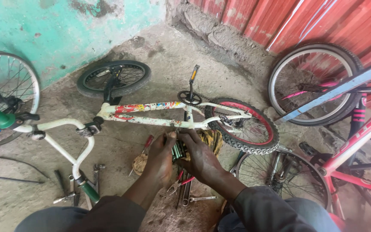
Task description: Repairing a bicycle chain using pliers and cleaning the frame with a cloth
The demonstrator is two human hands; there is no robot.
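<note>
A small white bicycle (151, 115) with worn coloured stickers lies on its side on the concrete floor. Its handlebar (71, 141) with green grips points toward me. Its rear wheel (243, 124) has a red rim and a knobbly tyre. Both my hands meet just below the frame near the seat tube. My left hand (159, 157) and my right hand (198, 157) together grip a dark green cylindrical part (178, 150). My fingers hide most of this part.
Wrenches, pliers (179, 182) and a red-handled screwdriver (144, 146) lie on the floor by my knees. More tools (71, 189) lie near the handlebar. A pink and blue bicycle (348, 124) stands at right, a spoked wheel (5, 90) at left. A teal wall and red metal sheets stand behind.
</note>
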